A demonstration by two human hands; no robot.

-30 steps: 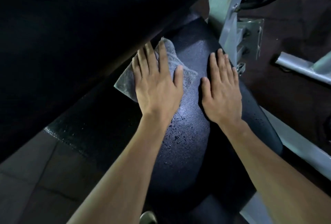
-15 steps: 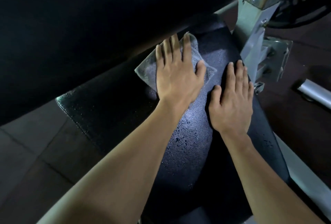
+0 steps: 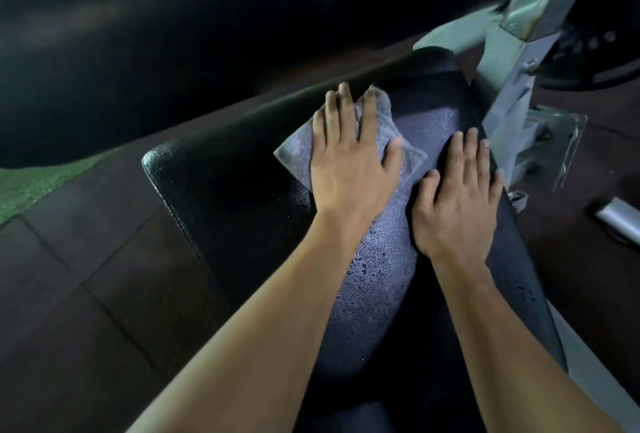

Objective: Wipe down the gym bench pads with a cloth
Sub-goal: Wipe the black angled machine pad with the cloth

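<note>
Since a second ago cloth (image 3: 391, 142) slid left across wet seat pad (image 3: 374, 280) under my flat left hand (image 3: 349, 162); right hand (image 3: 457, 197) flat, bracing; cloth limp, light, best palmed mid-fold.

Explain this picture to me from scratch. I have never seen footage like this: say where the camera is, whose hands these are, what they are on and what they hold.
The camera sits on a person's head and looks down, so both arms reach in from the bottom. There is no machine, only bare hands. The dark textured surface is a gym bench pad, with water droplets on it. The left hand lies flat on a grey cloth, fingers straight, pressing it against the pad rather than gripping it. The right hand rests flat on the pad beside the cloth and holds nothing. Another large dark pad looms above, and a pale metal frame stands to the right.
</note>
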